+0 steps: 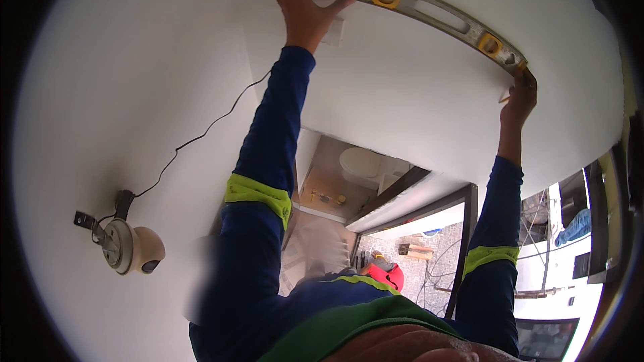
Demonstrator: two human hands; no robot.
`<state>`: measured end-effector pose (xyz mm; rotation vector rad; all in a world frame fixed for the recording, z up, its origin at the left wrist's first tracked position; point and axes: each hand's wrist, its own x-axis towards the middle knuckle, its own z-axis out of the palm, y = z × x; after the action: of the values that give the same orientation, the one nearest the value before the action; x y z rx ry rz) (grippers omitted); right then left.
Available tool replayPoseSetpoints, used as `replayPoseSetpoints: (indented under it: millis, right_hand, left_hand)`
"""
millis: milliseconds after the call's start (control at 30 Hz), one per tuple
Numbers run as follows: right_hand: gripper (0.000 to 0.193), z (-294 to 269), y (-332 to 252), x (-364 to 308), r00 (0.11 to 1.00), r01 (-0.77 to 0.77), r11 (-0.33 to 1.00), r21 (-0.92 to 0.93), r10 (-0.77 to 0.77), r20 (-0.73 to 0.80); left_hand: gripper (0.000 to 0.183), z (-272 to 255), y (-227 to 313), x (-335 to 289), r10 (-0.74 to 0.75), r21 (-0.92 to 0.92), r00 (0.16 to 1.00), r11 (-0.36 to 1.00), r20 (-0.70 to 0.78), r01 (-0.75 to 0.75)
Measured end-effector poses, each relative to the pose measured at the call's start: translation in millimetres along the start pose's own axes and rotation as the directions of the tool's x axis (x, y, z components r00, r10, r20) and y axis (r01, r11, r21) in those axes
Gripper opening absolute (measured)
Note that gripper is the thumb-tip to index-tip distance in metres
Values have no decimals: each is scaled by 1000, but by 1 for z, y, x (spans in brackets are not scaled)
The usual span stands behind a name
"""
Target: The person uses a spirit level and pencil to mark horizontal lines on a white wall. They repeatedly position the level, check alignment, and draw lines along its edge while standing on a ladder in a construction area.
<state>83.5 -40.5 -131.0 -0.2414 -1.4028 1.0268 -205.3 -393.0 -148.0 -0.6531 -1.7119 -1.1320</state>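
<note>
A long grey spirit level (439,17) with yellow vial frames lies against the white wall surface, tilted down to the right. My left hand (303,15) presses its fingers on the level's left part, with the thumb spread away from them. At the level's right end, the fingers of my right hand (520,99) are bent around the tip. A thin, pale, pencil-like stick (504,98) pokes out beside the right palm; most of it is hidden. Both arms are raised and stretched out, in dark blue sleeves with yellow-green bands.
A round white camera (131,247) on a bracket juts from the wall at left, its black cable (201,133) running up toward my left forearm. Below are a toilet (361,162), a dark door frame (463,228) and a red rounded thing (387,276).
</note>
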Motion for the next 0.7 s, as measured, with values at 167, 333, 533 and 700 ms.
replayPoseSetpoints:
  millis: [167, 333, 533, 700]
  right_hand:
    - [26, -2, 1, 3, 1000, -7, 996, -87, 7, -11]
    - [29, -4, 4, 5, 1000, -12, 998, -58, 13, 9]
    - [29, -6, 7, 6, 1000, -9, 999, -46, 10, 20]
    - [29, -9, 11, 8, 999, -3, 999, -34, 5, 39]
  left_hand:
    - [145, 5, -1, 0, -12, -108, 1000, 994, -25, 9]
    - [142, 6, -1, 2, -73, -261, 997, 962, 8, 73]
    - [141, 1, 6, -4, -51, -132, 999, 990, -20, 48]
    - [140, 0, 7, -4, -47, -155, 999, 987, -27, 43]
